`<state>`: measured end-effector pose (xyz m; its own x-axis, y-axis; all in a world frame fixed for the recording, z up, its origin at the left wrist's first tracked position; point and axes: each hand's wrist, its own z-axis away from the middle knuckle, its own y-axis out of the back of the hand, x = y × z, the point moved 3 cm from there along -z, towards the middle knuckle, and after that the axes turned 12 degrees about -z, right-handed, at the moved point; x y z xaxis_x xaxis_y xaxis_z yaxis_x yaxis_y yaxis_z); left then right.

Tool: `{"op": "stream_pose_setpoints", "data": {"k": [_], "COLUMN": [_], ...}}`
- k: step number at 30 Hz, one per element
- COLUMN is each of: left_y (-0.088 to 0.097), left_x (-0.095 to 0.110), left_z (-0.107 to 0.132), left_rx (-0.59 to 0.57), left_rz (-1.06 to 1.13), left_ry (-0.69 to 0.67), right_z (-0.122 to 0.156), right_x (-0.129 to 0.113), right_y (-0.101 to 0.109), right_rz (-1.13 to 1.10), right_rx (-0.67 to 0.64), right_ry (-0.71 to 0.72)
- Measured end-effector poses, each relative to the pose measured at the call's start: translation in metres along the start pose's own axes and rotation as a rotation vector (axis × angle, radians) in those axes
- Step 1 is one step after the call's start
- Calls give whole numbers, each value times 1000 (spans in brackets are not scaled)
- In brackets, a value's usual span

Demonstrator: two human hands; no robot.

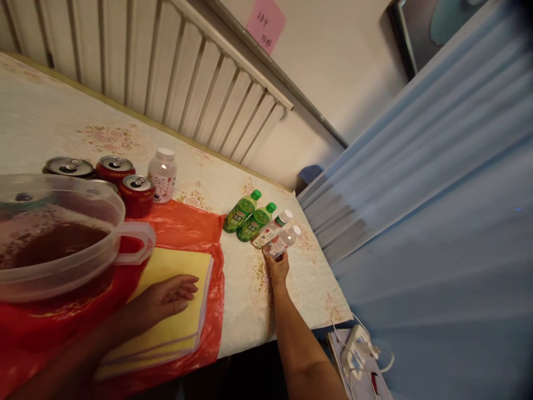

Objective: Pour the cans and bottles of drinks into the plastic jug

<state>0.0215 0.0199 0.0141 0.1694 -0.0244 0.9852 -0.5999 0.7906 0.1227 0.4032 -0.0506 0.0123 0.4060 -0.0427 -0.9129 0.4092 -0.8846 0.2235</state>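
Note:
My right hand [278,270] reaches across the table, its fingers round the lower part of a clear plastic bottle [285,239] with a white cap and a pink-printed label. Beside that bottle stand another white-capped bottle [272,229] with a green neck band and two green-capped drink bottles [255,222], [242,211], all in a row. My left hand [172,295] hovers over or rests on a yellow pad of paper [183,264]; its fingers are loosely bent and hold nothing. The pad lies on a red plastic bag [183,225].
A clear plastic jug [139,241] of brown foamy liquid stands at the left. Behind it are several drink cans [137,194] and a clear white-capped bottle [162,176]. A blue curtain [437,222] hangs at the right, near a white power strip [357,353] with cables. Railings [195,78] line the back.

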Motion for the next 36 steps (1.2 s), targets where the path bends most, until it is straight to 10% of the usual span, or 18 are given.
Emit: {"op": "stream_pose_setpoints", "data": {"k": [11,17,24,30,36], "left_y": [-4,-7,0,7,10], "left_x": [1,5,-10,-4,2], "left_z": [7,20,29,43,49], "left_rx": [-20,-30,-33,-20,-20], "left_rz": [14,61,54,84,58], "left_ry": [-75,-91,-148,-102,-110], "right_z": [44,88,59,40,41], "right_x": [9,-16,-144,-265,-301], "right_y": [21,-2,-138,-269,-352], "right_rz": [79,-37,-326,-20,475], "right_rx": [230,74,-404,-710,-862], "right_ry": [-27,-9,41,572,882]}}
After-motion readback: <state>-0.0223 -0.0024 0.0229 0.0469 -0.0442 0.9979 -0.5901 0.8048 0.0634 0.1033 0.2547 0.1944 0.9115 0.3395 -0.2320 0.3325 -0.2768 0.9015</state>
